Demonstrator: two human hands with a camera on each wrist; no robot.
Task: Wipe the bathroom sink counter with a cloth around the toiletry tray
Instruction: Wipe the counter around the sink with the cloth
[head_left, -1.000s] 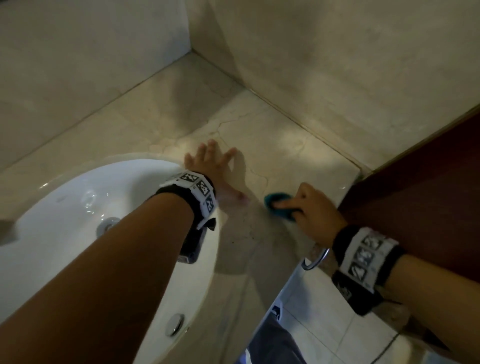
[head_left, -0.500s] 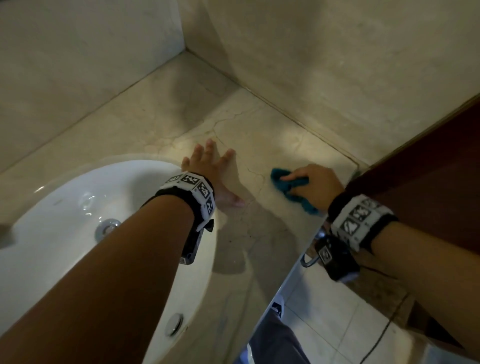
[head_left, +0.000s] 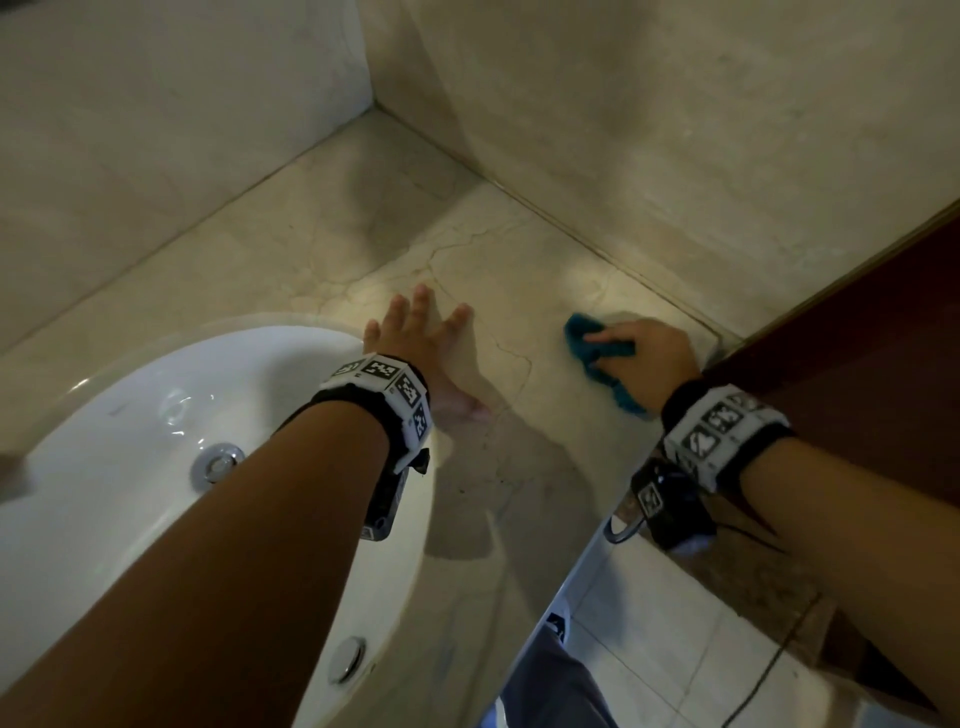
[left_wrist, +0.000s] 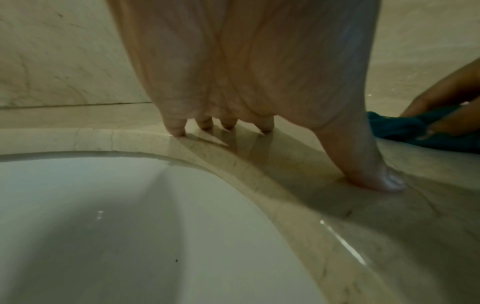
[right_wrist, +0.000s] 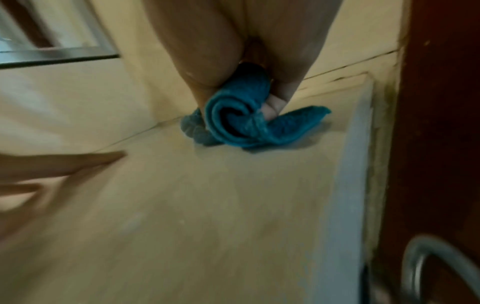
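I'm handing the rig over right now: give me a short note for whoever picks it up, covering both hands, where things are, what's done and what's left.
Left hand: fingers spread, pressed on the counter beside the sink, holding nothing.
Right hand: grips the bunched blue cloth, which is down on the counter near its right end, by the wall joint.
Toiletry tray: not in any view.
Done: cannot tell from the surface which parts are wiped.
Left: I would take the cloth on over the back corner and along the sink rim, then locate the tray and wipe around it.
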